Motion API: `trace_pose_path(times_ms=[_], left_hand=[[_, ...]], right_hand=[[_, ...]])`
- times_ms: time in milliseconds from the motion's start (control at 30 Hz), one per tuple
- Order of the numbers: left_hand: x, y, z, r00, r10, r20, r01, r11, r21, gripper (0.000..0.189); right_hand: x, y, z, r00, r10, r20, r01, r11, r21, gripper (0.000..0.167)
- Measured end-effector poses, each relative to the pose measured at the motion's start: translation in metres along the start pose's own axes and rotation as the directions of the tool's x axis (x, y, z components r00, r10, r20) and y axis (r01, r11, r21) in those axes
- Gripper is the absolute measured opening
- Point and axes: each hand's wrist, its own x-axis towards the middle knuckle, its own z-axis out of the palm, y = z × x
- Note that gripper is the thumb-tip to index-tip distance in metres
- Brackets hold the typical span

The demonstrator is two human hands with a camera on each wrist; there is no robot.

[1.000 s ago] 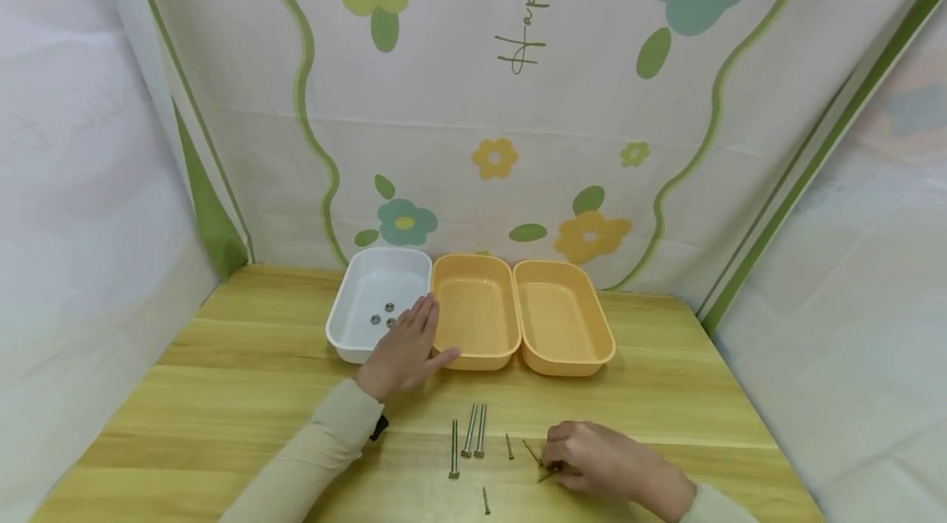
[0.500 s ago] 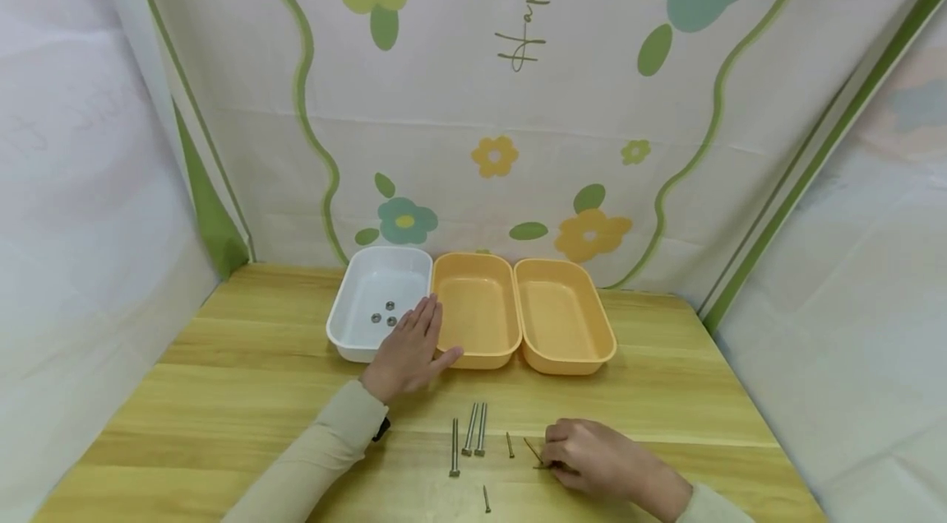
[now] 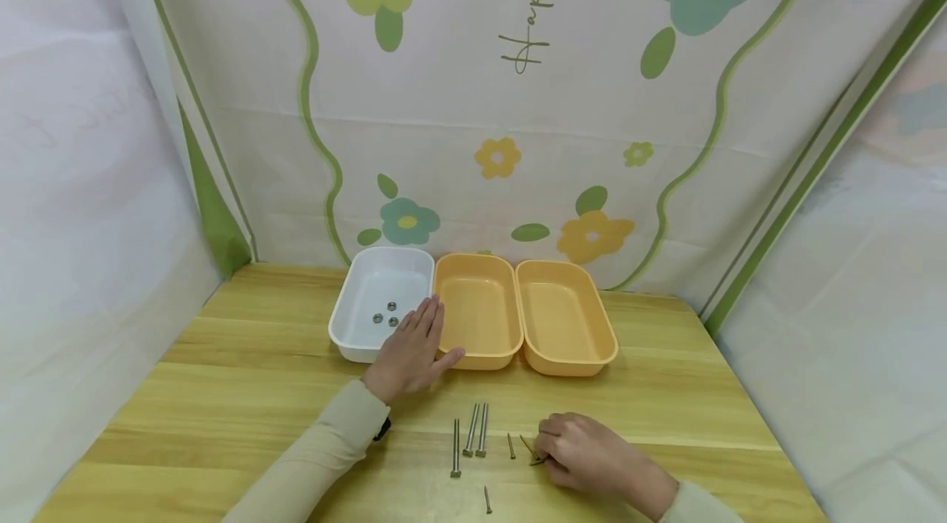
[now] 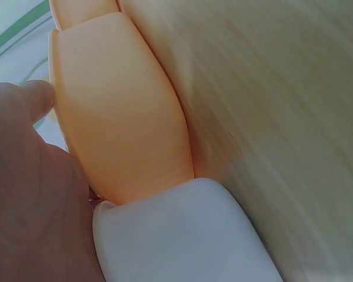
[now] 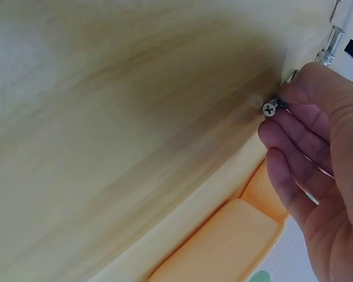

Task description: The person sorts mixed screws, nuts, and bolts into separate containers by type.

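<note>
My left hand [image 3: 407, 350] lies with straight fingers over the adjoining rims of the white tray [image 3: 355, 352] and the middle yellow-orange tray [image 3: 481, 317]. In the left wrist view its thumb [image 4: 38, 100] reaches along the orange rim. On the table's right, my right hand [image 3: 588, 457] pinches a small cross-head screw [image 5: 269, 110] between thumb and fingers. Another screw [image 3: 528, 446] lies right at its fingertips. Left of that are two loose screws, one upper [image 3: 511, 446] and one lower [image 3: 487, 500]. Three long hex bolts [image 3: 455, 449] lie further left, heads towards me.
Three hex nuts [image 3: 378, 317] sit inside the white tray. A second yellow-orange tray [image 3: 565, 326] stands at the right end of the row. Behind the trays hangs a flowered cloth [image 3: 414, 136], and cloth walls flank the wooden table [image 3: 222, 391].
The pinched screw has turned from slanting to nearly level, and my right hand has shifted slightly left and up. My left hand keeps its place on the trays.
</note>
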Motion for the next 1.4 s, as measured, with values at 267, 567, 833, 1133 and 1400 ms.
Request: trace_pose_path(times_ms=[267,567,833,1133,1400], left_hand=[[0.001,0.002,0.000,1.000,0.008,0.007,-0.008,1.000,0.013,0.090],[0.001,0.001,0.003,1.000,0.011,0.001,-0.011,1.000,0.025,0.090],[0.001,0.000,0.003,1.000,0.019,-0.011,-0.018,1.000,0.019,0.090],[0.002,0.000,0.000,1.000,0.009,-0.003,-0.008,0.999,0.041,0.090],[0.002,-0.003,0.005,0.999,0.025,-0.038,-0.024,0.999,0.026,0.090]], right_hand=[[0.002,0.005,-0.012,0.999,0.047,0.014,-0.048,0.998,0.051,0.018],[0.013,0.020,-0.036,0.999,0.028,-0.017,-0.027,0.999,0.022,0.022],[0.031,0.034,-0.055,0.998,0.019,-0.055,-0.019,1.000,0.013,0.022],[0.060,0.050,-0.070,0.995,-0.004,-0.096,-0.003,0.998,-0.070,0.020],[0.088,0.064,-0.078,0.997,0.054,-0.059,-0.056,0.998,-0.037,0.017]])
